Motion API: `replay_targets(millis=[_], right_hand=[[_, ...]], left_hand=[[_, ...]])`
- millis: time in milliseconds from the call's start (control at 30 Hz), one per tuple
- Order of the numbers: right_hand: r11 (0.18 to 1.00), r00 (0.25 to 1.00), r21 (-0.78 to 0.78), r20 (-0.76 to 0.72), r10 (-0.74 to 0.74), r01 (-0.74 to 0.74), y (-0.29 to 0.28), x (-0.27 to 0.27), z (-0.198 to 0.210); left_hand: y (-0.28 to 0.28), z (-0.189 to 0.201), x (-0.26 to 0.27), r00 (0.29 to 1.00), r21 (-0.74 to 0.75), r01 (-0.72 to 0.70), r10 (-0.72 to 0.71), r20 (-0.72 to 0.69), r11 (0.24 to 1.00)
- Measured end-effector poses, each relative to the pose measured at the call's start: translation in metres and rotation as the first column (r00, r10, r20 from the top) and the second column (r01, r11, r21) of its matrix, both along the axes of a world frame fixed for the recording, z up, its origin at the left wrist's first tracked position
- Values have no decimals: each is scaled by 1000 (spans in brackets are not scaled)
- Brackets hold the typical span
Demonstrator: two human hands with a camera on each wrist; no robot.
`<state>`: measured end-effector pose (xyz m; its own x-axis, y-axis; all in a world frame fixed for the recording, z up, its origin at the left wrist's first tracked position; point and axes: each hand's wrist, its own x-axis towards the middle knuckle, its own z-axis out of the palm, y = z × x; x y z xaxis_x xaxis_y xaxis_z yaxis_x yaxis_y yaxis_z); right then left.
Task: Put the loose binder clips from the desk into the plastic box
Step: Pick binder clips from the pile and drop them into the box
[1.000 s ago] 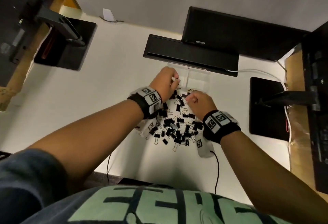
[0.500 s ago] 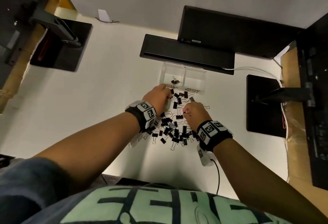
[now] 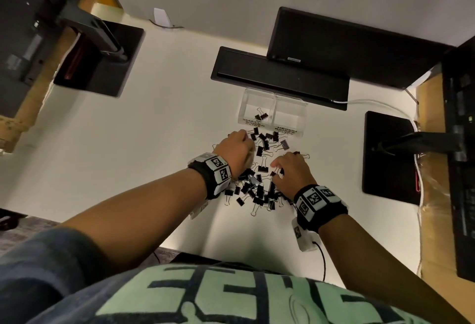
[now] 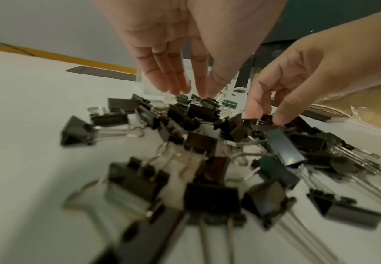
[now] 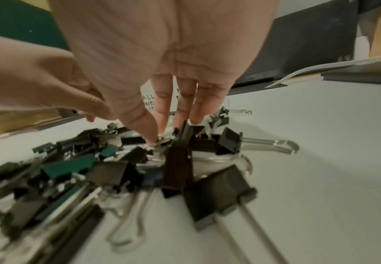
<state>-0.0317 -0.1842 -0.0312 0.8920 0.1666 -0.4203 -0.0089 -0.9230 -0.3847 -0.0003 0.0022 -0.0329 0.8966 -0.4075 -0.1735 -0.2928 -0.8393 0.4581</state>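
Black binder clips (image 3: 259,185) lie in a loose heap on the cream desk (image 3: 154,143) in the head view, and they tell me the job has barely started. From my remote seat I count only a couple of clips inside the clear plastic box (image 3: 273,114), both in its left compartment, the one lettered for small clips; the right compartment looks bare. The box sits just beyond the heap, in front of a black monitor base (image 3: 280,78). My left hand (image 3: 237,152) hovers at the heap's far left edge, close to the box, and my right hand (image 3: 293,169) is over the heap's right side. From above I cannot tell what either one holds.

At the left wrist, the fingers (image 4: 173,78) of the left hand reach down straight and close together, tips just above or brushing the far clips, with nothing pinched that I can see. The right hand shows here too, fingers bent down onto a clip.

At the right wrist, thumb and fingers (image 5: 164,107) converge on a silver wire handle in the middle of the heap, and I judge this a pinch on one clip, though blur hides the exact contact.

I judge that nearly the whole heap remains to be moved, handful by handful or one at a time.
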Motion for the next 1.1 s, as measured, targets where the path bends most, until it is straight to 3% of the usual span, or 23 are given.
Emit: replay_targets(millis=[100, 167, 233, 300, 600, 667, 733, 800, 833, 900, 1033, 1100], right_hand=[[1000, 1000, -1, 4, 17, -17, -1, -2, -1], [1000, 1000, 10, 9, 10, -10, 1, 0, 0], [1000, 1000, 26, 2, 2, -2, 3, 2, 1], [999, 1000, 44, 2, -29, 29, 3, 3, 3], [920, 950, 269, 53, -309, 284, -3, 6, 8], [857, 905, 338, 30, -423, 390, -4, 8, 7], [729, 828, 438, -69, -557, 526, -4, 10, 10], [613, 763, 501, -165, -625, 611, -3, 15, 15], [595, 757, 516, -179, -629, 616, -1, 19, 17], [635, 791, 513, -160, -591, 578, 4, 28, 19], [877, 932, 316, -120, -342, 362, 24, 43, 19], [938, 963, 223, -105, -246, 264, 34, 49, 20]], left_hand=[[-10, -1, 0, 999, 52, 26, -27, 20, 998], [-12, -2, 2, 996, 52, -80, 78, 35, 995], [-9, -4, 7, 989, 82, -137, 142, -52, 987], [-5, -3, 11, 982, 121, -124, 139, -127, 985], [0, -6, 12, 993, 167, -15, 34, -116, 986], [1, -6, 11, 992, 153, -16, 35, -121, 988], [2, -4, 10, 992, 139, -33, 50, -118, 990], [2, -1, 9, 996, 120, -48, 57, -75, 992], [2, 1, 8, 997, 102, -58, 63, -46, 993], [2, 5, 9, 991, 33, -126, 127, -38, 991], [-2, 17, 17, 918, -116, -373, 348, -192, 920], [-4, 19, 20, 918, -111, -368, 343, -198, 923]])
